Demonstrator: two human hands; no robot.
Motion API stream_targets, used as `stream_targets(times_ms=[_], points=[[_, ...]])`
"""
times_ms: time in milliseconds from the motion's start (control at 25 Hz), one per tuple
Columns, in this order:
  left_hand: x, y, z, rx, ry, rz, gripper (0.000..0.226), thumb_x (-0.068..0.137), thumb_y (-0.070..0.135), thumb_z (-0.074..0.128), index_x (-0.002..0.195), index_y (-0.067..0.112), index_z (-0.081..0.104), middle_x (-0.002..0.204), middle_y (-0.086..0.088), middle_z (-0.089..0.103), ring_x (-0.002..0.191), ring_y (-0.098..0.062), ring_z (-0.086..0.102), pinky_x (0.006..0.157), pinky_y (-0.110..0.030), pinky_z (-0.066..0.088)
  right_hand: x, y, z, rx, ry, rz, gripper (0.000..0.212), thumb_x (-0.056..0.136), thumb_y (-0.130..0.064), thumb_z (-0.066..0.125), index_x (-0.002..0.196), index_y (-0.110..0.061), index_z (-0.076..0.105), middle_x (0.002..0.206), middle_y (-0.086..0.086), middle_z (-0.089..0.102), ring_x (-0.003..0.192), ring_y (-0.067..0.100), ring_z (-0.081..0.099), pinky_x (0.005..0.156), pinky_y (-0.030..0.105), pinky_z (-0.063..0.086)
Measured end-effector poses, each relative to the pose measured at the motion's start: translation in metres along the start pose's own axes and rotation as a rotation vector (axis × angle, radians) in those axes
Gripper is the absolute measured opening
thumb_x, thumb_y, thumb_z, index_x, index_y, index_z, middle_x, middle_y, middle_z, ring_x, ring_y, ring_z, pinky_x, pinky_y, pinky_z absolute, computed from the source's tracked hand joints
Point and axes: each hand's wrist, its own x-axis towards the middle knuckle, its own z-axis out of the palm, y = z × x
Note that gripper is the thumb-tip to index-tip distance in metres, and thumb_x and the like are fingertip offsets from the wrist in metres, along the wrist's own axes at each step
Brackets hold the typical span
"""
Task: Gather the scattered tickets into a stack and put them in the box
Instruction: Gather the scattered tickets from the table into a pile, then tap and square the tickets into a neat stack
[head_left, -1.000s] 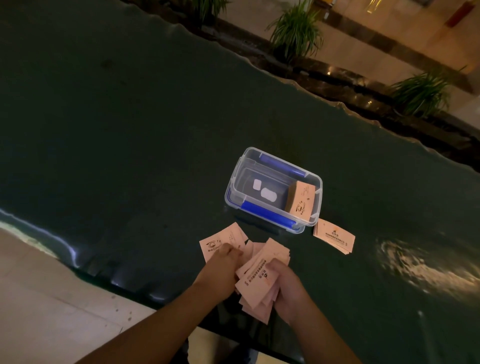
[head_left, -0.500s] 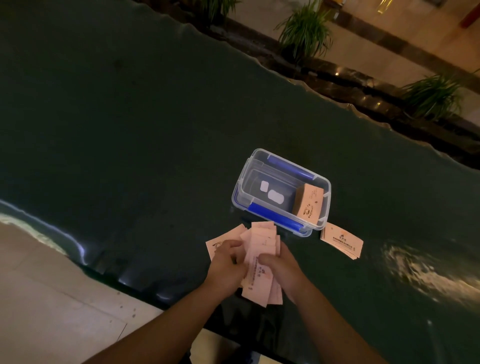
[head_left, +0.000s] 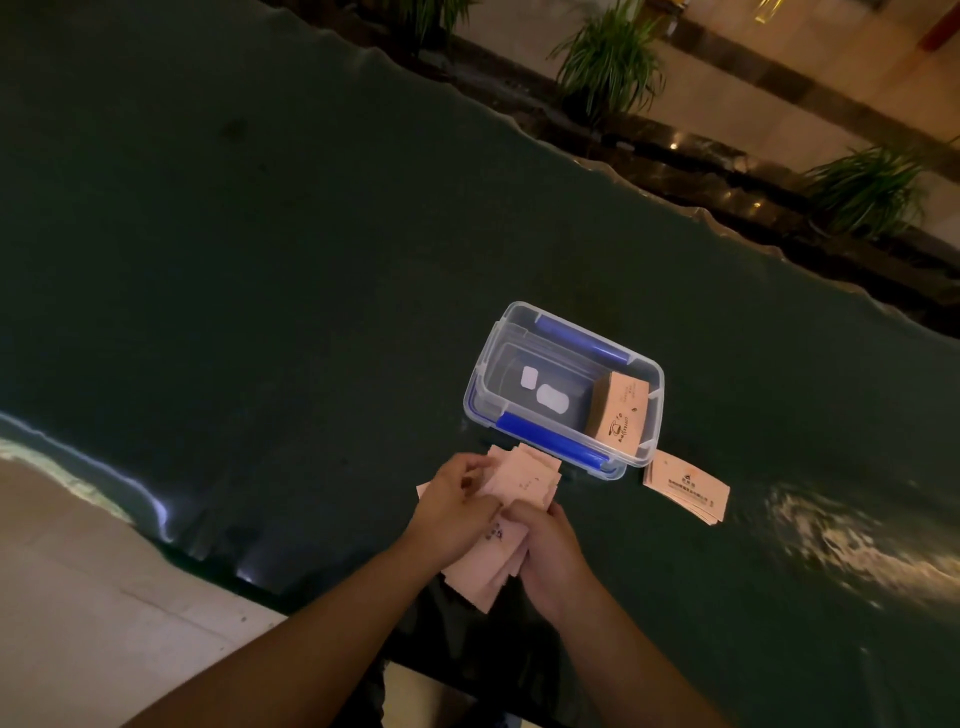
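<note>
**A:** Both hands are on the paper. The left hand (head_left: 457, 501) and the right hand (head_left: 550, 551) are closed round a bundle of pink tickets (head_left: 511, 519), just above the near edge of the tabletop (head_left: 260, 260).

**B:** And it's a ragged bundle. The sheets fan out at both ends, corners poking every way. My read: the hands pinch from either side to square the edges before it goes anywhere.

**A:** The clear box (head_left: 563, 387) sits open just beyond the hands, blue latches along its long sides. Handy spot, a short reach forward.

**B:** There's already a tan stack (head_left: 618, 410) standing on edge against the box's right end wall. That leaves the floor of the box free, I'd say.

**A:** Not everything's gathered, though. A small pile of loose tickets (head_left: 685, 486) lies flat on the tabletop, just beside the box's near right corner.

**B:** So that pile likely needs collecting too.
</note>
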Motion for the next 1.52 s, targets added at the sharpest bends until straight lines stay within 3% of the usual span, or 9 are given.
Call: stream_targets(times_ms=[120, 480, 600, 840, 960, 1080, 1200, 1280, 1520], points=[[0.012, 0.004, -0.013, 0.223, 0.024, -0.063, 0.066, 0.090, 0.032, 0.066, 0.151, 0.027, 0.044, 0.149, -0.001, 0.048, 0.143, -0.023, 0.040, 0.114, -0.046, 0.045, -0.001, -0.002, 0.014, 0.037, 0.081, 0.046, 0.060, 0.086, -0.004, 0.071, 0.143, -0.017, 0.058, 0.120, 0.014, 0.079, 0.106, 0.034, 0.078, 0.086, 0.051, 0.062], [0.022, 0.024, -0.014, 0.424, -0.113, -0.191, 0.072, 0.093, 0.048, 0.055, 0.156, 0.016, 0.037, 0.151, -0.013, 0.043, 0.140, -0.032, 0.038, 0.113, -0.047, 0.040, -0.006, -0.011, 0.038, 0.083, 0.062, 0.057, 0.043, 0.098, -0.008, 0.060, 0.140, -0.014, 0.064, 0.118, 0.014, 0.081, 0.102, 0.030, 0.079, 0.074, 0.040, 0.061], [0.024, 0.024, -0.025, 0.283, -0.181, -0.296, 0.088, 0.072, 0.062, 0.064, 0.147, 0.020, 0.045, 0.140, -0.009, 0.056, 0.127, -0.028, 0.057, 0.102, -0.047, 0.052, -0.010, -0.015, 0.038, 0.081, 0.038, 0.079, 0.034, 0.099, -0.007, 0.057, 0.130, -0.013, 0.070, 0.108, 0.017, 0.082, 0.096, 0.032, 0.078, 0.076, 0.042, 0.060], [0.021, 0.007, -0.035, -0.007, -0.364, -0.310, 0.059, 0.077, 0.052, 0.068, 0.128, 0.023, 0.064, 0.113, -0.006, 0.078, 0.104, -0.024, 0.076, 0.102, -0.048, 0.057, -0.017, -0.023, 0.042, 0.017, -0.043, 0.133, 0.033, 0.097, -0.014, 0.048, 0.123, -0.018, 0.067, 0.111, 0.023, 0.077, 0.107, 0.038, 0.072, 0.107, 0.056, 0.053], [0.020, -0.001, -0.036, -0.120, -0.347, -0.277, 0.060, 0.079, 0.049, 0.066, 0.133, 0.023, 0.059, 0.112, -0.007, 0.080, 0.101, -0.026, 0.078, 0.099, -0.049, 0.059, -0.027, -0.025, 0.052, -0.029, -0.055, 0.121, 0.024, 0.101, -0.016, 0.046, 0.111, -0.020, 0.068, 0.110, 0.022, 0.076, 0.105, 0.036, 0.071, 0.108, 0.056, 0.052], [0.017, -0.003, -0.045, -0.212, -0.339, -0.248, 0.059, 0.080, 0.044, 0.067, 0.133, 0.020, 0.058, 0.109, -0.010, 0.081, 0.099, -0.029, 0.079, 0.097, -0.050, 0.060, -0.035, -0.027, 0.060, -0.173, -0.072, 0.087, 0.028, 0.100, -0.019, 0.046, 0.121, -0.020, 0.065, 0.110, 0.018, 0.078, 0.108, 0.034, 0.072, 0.107, 0.054, 0.053], [0.011, 0.000, -0.055, -0.330, -0.343, -0.179, 0.034, 0.096, 0.029, 0.062, 0.129, 0.022, 0.058, 0.105, -0.009, 0.079, 0.094, -0.025, 0.077, 0.084, -0.042, 0.059, -0.043, -0.032, 0.067, -0.261, -0.118, 0.001, 0.028, 0.102, -0.025, 0.051, 0.127, -0.027, 0.062, 0.113, 0.011, 0.079, 0.106, 0.028, 0.075, 0.093, 0.046, 0.057], [0.005, 0.007, -0.062, -0.439, -0.339, -0.150, 0.028, 0.101, 0.023, 0.056, 0.128, 0.018, 0.060, 0.102, -0.010, 0.078, 0.088, -0.024, 0.077, 0.077, -0.037, 0.057, -0.045, -0.037, 0.065, -0.267, -0.164, -0.085, 0.033, 0.099, -0.033, 0.061, 0.131, -0.030, 0.067, 0.116, 0.006, 0.082, 0.109, 0.026, 0.078, 0.098, 0.048, 0.058], [0.001, 0.035, -0.044, -0.605, -0.357, -0.106, 0.035, 0.098, 0.014, 0.050, 0.129, 0.006, 0.065, 0.103, -0.018, 0.076, 0.093, -0.031, 0.074, 0.082, -0.043, 0.059, -0.059, -0.056, 0.037, -0.169, -0.115, -0.244, 0.032, 0.101, -0.033, 0.067, 0.131, -0.025, 0.070, 0.118, 0.004, 0.083, 0.110, 0.025, 0.080, 0.103, 0.052, 0.059]])
